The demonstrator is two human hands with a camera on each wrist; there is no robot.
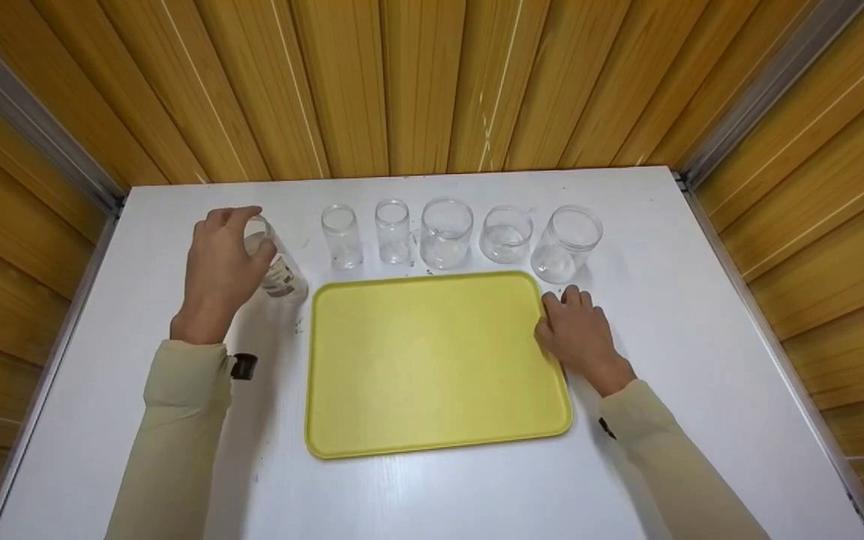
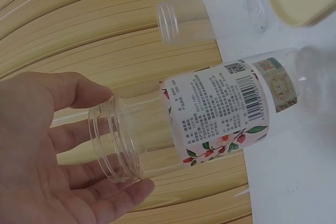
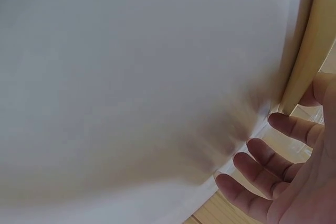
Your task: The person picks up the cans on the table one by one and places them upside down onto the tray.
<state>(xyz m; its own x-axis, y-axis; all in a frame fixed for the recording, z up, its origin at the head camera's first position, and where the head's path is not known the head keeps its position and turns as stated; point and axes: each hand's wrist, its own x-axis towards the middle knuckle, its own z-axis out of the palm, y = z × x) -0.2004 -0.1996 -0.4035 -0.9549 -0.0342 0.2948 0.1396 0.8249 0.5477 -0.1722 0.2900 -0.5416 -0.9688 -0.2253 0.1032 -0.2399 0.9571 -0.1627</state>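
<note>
My left hand (image 1: 220, 259) holds a clear jar (image 1: 280, 279) by its threaded mouth, at the left of the table. Printed text, a barcode and red berries show on the jar's label (image 2: 218, 111) in the left wrist view. Thumb and fingers lie on opposite sides of the mouth. A yellow rectangular tray (image 1: 436, 367) lies flat at the centre. At the tray's right edge, my right hand (image 1: 580, 335) pinches the rim, thumb on the tray side and index fingertip at the outer edge. Its other fingers rest loosely curled near the white tabletop.
Behind the tray several clear containers stand in a row: two narrow jars (image 1: 342, 244) (image 1: 393, 238), a wide jar (image 1: 447, 240), a low jar (image 1: 507, 240) and another jar (image 1: 563, 251). Wood-look walls (image 1: 417, 82) enclose the white table (image 1: 432, 499).
</note>
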